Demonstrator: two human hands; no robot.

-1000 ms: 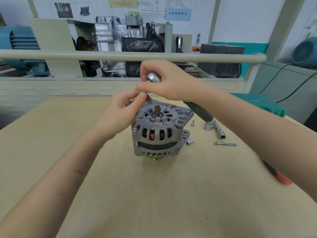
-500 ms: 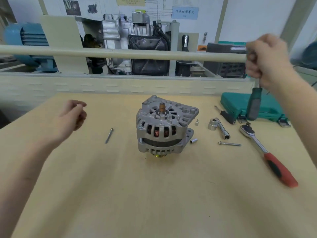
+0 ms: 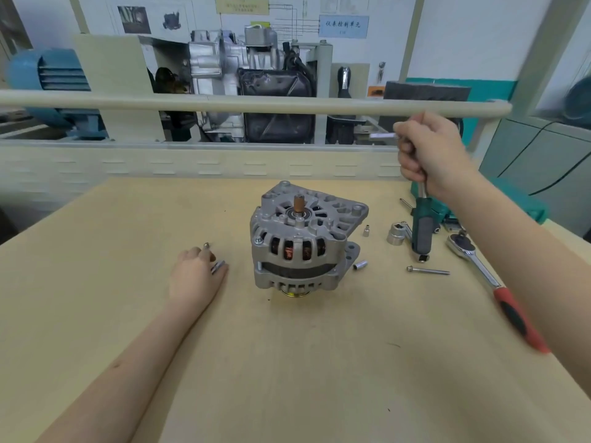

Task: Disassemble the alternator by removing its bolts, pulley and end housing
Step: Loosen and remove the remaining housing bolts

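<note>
The grey alternator (image 3: 303,247) stands on the wooden table (image 3: 287,362) with its copper-coloured shaft (image 3: 299,203) pointing up and its pulley (image 3: 294,294) underneath. My left hand (image 3: 196,276) rests on the table to its left, fingers curled over a long bolt (image 3: 207,245) whose middle is hidden by them. My right hand (image 3: 428,151) is raised to the right of the alternator. It grips the metal shaft of a driver tool (image 3: 422,231), whose green and black handle hangs down.
Right of the alternator lie two small sockets (image 3: 366,231) (image 3: 359,265), a large socket (image 3: 396,236), another long bolt (image 3: 428,270) and a red-handled ratchet (image 3: 489,276). A green tool case (image 3: 524,206) sits at the back right. A beige rail (image 3: 256,105) crosses above the table's far edge.
Both hands left the alternator's top. A bolt landed on the table at left, and my left hand dropped onto it. My right hand swung right with the driver tool, then came back slightly left.
</note>
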